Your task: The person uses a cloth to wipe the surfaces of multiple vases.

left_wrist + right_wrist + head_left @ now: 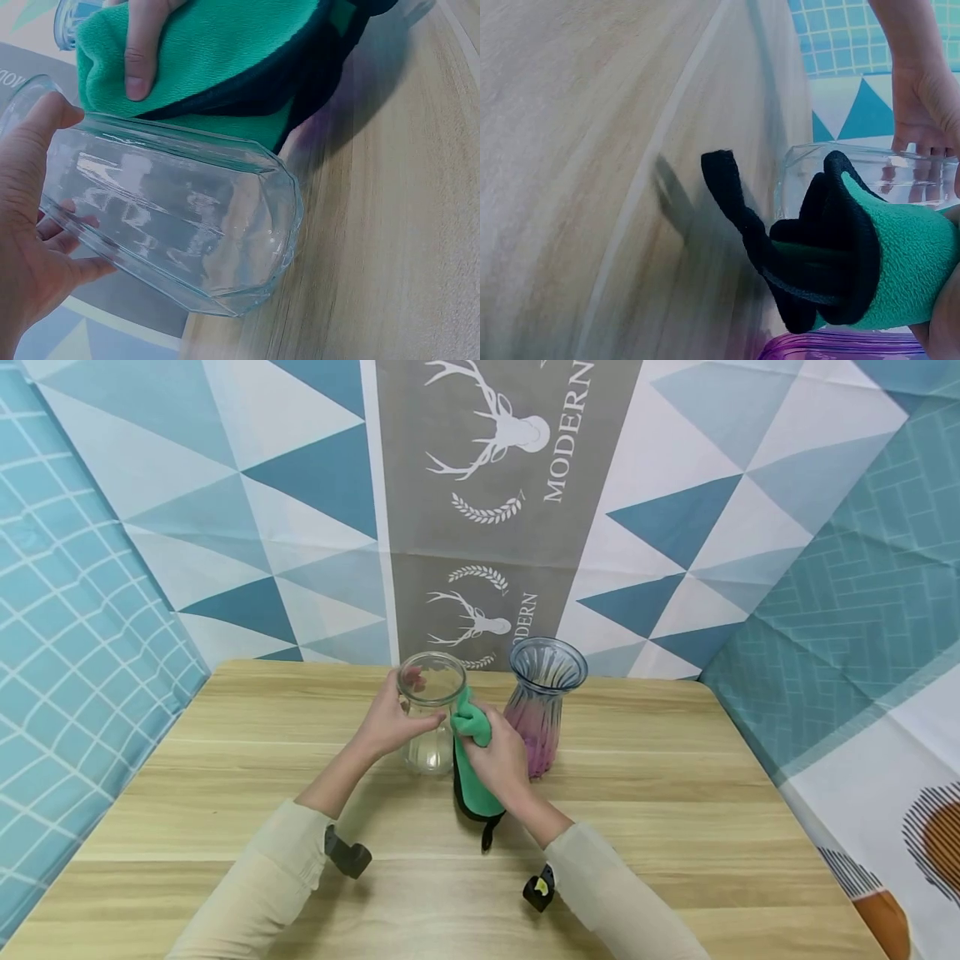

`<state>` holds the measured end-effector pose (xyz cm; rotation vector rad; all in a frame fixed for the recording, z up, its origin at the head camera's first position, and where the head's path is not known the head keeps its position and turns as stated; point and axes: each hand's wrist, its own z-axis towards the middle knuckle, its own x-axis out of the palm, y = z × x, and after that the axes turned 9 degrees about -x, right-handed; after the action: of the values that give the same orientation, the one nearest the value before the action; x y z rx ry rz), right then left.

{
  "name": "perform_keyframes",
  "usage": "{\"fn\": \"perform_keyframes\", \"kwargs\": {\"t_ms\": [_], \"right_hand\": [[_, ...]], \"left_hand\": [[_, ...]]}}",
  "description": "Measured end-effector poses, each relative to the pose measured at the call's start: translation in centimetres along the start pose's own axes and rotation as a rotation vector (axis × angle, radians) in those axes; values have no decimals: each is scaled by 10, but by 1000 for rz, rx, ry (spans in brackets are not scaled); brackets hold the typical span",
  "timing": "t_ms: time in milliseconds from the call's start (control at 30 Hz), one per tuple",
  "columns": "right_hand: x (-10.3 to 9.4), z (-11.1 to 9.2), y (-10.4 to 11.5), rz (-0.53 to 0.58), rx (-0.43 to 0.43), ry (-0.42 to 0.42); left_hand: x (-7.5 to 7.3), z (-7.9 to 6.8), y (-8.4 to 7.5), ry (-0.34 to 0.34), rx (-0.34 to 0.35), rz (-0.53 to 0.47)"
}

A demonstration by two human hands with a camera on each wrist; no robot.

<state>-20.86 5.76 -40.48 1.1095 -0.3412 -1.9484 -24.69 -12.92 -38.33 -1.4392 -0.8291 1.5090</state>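
Near the table's back edge stands a clear glass vase (430,752), upright, with a round rim and faceted sides in the left wrist view. My left hand (392,718) grips it below the rim, thumb on the near side and fingers behind. A green towel (474,783) with black edging and a black hanging loop is bunched in my right hand (501,756). The towel lies against the right side of the clear vase. Just beyond my right hand is a ribbed glass vase (547,681), blue above and pink-purple below, partly hidden by that hand.
Both vases stand on a light wood-grain table (300,860). Behind it hangs a patterned cloth backdrop (315,510) with triangles and deer heads. Blue tile-print sheets (67,610) close off the left side. Each wrist wears a small black camera mount (347,853).
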Motion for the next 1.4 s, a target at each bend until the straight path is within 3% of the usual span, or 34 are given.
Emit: {"fn": "perform_keyframes", "kwargs": {"t_ms": [267,500,767,1400], "right_hand": [[3,-7,-4,-47,45,62],[2,-8,-5,-13,49,23],[-5,0,0,32,-14,-61],[-1,2,0,32,1,-1]], "left_hand": [[-3,0,0,18,-5,-8],[-4,0,0,48,-10,4],[-5,-1,-2,60,0,12],[-6,1,0,77,15,-17]]}}
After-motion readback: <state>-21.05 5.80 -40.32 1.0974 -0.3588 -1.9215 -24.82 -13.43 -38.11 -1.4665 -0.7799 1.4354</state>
